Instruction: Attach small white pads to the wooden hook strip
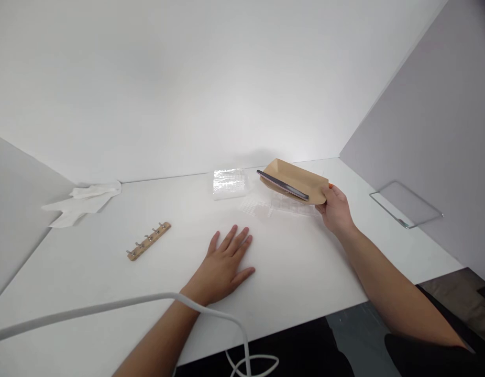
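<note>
My right hand [337,209] grips one end of a brown kraft paper envelope [299,180], holding it tilted above the back right of the table. A thin dark flat item [282,185] shows along its near-left edge; its kind is unclear. A small orange bit [331,185] peeks out by my fingers. On the white table my left hand [224,267] lies palm down, fingers spread, holding nothing. Under the envelope is a clear plastic piece [291,204], partly hidden. Nearby is a clear sheet with white lettering [254,204].
A clear plastic-wrapped packet [229,183] lies near the back wall. At the left are a wooden hook rail [149,241] and crumpled white tissue [85,201]. A wire frame [403,207] is at the right. A white cable [128,301] crosses over my left forearm.
</note>
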Tool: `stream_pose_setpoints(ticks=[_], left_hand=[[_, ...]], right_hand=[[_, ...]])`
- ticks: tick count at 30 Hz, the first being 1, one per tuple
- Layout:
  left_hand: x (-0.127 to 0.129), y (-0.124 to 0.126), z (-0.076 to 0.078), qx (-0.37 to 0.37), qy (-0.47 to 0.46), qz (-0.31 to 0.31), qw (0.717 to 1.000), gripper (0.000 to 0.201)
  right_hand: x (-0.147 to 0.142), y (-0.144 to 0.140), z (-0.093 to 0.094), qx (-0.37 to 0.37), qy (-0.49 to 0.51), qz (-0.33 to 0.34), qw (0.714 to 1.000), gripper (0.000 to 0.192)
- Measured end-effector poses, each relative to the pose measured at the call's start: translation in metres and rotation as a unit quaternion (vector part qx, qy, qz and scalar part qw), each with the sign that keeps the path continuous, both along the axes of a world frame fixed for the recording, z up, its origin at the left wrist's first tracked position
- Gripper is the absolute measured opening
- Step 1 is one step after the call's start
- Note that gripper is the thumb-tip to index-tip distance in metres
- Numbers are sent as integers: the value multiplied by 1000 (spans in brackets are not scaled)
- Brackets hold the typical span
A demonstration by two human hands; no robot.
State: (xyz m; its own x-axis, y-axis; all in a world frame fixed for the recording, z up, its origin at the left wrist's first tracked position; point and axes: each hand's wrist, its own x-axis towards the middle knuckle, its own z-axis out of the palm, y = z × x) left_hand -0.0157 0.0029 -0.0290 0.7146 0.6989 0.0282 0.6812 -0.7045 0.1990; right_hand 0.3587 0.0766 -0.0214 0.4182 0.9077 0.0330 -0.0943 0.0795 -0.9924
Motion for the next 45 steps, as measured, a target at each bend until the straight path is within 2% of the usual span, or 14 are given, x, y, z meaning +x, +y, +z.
stream_pose_setpoints(ticks=[5, 10, 14, 18, 22, 25, 30, 35, 37, 41, 43, 45], left_hand=[[-12, 8, -1, -1, 1, 46, 999, 70], [-22, 12, -1, -22, 16, 118, 993, 70], [-29, 15, 0, -28, 23, 155, 987, 72], [-34, 18, 4, -23, 31, 177, 983, 74], [-40, 21, 8, -8, 40, 200, 979, 73], [-46, 25, 9, 30, 34, 205, 978, 63], [-56, 30, 12, 120, -60, 207, 969, 44], [-58, 30, 20, 101, -168, 259, 946, 43], [-56, 28, 25, 73, -190, 239, 949, 42], [-48, 24, 34, -14, -162, 113, 980, 39], [-44, 23, 35, -44, -149, 69, 985, 38], [-41, 24, 35, -46, -150, 62, 986, 36]], right_hand=[[-2, -1, 1, 0, 5, -2, 1000, 44], [-5, -2, 2, -2, 29, 0, 1000, 40], [-6, -2, 0, -9, 42, 16, 999, 33], [-8, -4, -2, -27, 28, 50, 998, 34], [-16, -13, 1, -49, -4, 125, 991, 37], [-26, -22, 6, -65, -33, 209, 975, 36], [-40, -37, 18, -91, -102, 361, 922, 35], [-49, -47, 19, -103, -145, 465, 867, 33], [-53, -50, 18, -111, -170, 492, 847, 34], [-53, -55, 21, -120, -202, 544, 806, 54], [-46, -55, 26, -115, -221, 553, 795, 62], [-34, -52, 33, -103, -277, 532, 794, 50]])
